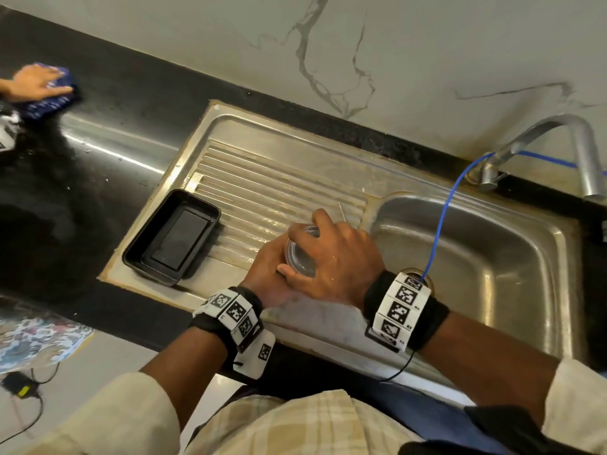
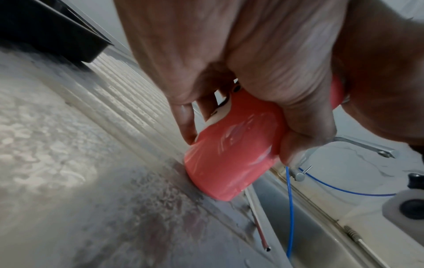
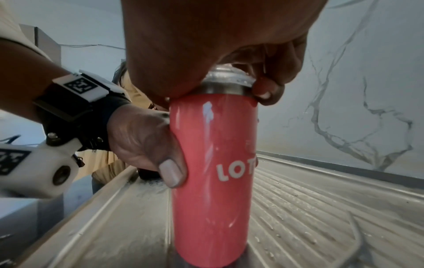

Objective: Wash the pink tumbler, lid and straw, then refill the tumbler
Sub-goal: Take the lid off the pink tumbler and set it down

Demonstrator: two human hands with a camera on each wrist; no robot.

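Cream plaid shirt point(image 1: 295, 425), black wrist straps point(image 1: 430, 318) with white square-coded marker blocks point(image 1: 399, 305).

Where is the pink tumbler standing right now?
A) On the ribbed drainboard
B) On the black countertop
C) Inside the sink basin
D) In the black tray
A: the pink tumbler stands upright on the ribbed drainboard, left hand gripping its body, right hand gripping its clear lid.

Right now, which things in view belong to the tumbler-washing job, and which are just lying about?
Part of the job:
- pink tumbler, upright on the drainboard, gripped by the left hand
- clear lid on its top, gripped by the right hand
- straw lying by the basin edge
- tap

Lying about:
- black tray
- blue tube
- another person's hand on a blue cloth
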